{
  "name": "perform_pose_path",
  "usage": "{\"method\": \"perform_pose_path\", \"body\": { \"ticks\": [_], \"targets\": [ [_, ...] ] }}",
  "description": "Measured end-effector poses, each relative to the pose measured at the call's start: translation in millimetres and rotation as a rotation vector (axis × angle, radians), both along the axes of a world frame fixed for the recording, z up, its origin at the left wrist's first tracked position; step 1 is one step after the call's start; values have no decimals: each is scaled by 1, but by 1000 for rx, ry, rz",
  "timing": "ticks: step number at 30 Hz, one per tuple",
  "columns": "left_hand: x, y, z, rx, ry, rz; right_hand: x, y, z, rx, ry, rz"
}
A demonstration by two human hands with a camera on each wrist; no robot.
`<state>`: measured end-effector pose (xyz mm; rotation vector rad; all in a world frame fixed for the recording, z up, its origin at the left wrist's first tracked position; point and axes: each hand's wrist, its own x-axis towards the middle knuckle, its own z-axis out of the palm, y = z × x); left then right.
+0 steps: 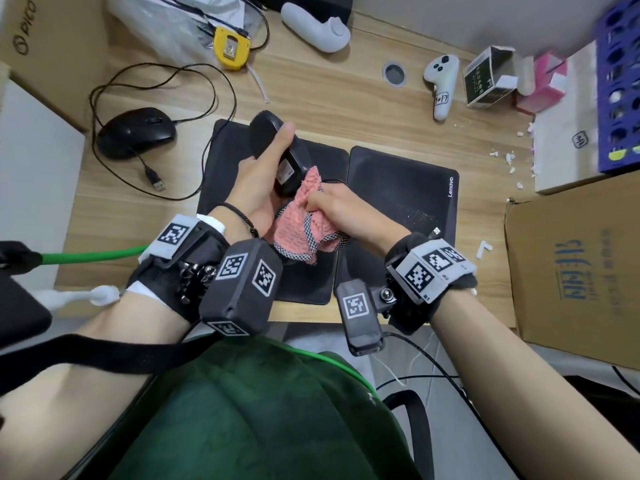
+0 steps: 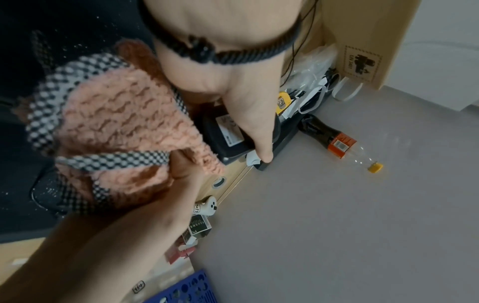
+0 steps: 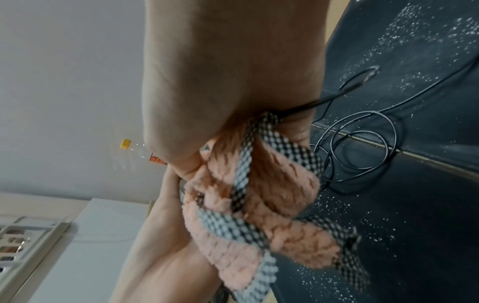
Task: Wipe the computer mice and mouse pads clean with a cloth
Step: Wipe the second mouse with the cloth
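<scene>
My left hand (image 1: pixel 266 168) grips a black computer mouse (image 1: pixel 291 157) lifted above the pads, its labelled underside turned toward me; the left wrist view shows that label (image 2: pixel 229 131) under my thumb. My right hand (image 1: pixel 332 206) clutches a bunched pink cloth (image 1: pixel 298 223) with checkered trim and presses it against the mouse's lower end. The same cloth (image 3: pixel 261 205) fills the right wrist view. Two black mouse pads lie side by side beneath: a left pad (image 1: pixel 221 174) and a right Lenovo pad (image 1: pixel 408 188) dusted with white specks. A second black wired mouse (image 1: pixel 136 131) rests on the desk at the left.
The wooden desk (image 1: pixel 329 98) carries a yellow tape measure (image 1: pixel 230 46), a white controller (image 1: pixel 441 83), small boxes (image 1: pixel 488 77), a blue rack (image 1: pixel 620 84) and white crumbs (image 1: pixel 509 157). Cardboard boxes stand at right (image 1: pixel 575 271) and far left (image 1: pixel 45 46). A mouse cable (image 3: pixel 362 143) loops over the pads.
</scene>
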<state>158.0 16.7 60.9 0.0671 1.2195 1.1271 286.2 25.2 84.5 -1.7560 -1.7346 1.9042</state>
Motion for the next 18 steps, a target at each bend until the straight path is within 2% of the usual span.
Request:
{"method": "perform_pose_path", "body": {
  "ticks": [5,9,13,16,18],
  "targets": [
    [-5,-3,4,72,-436,36,8,-1,1,-119,28,-92],
    [-11,-12,1,129,-643,24,17,-2,-3,-203,83,-161],
    [-11,-16,0,163,-693,62,24,-5,-5,-359,214,-326],
    [-6,-16,4,216,-715,91,24,-6,-4,-390,335,-440],
    [-3,-16,7,232,-702,101,22,-6,-2,-382,365,-454]
  ]
}}
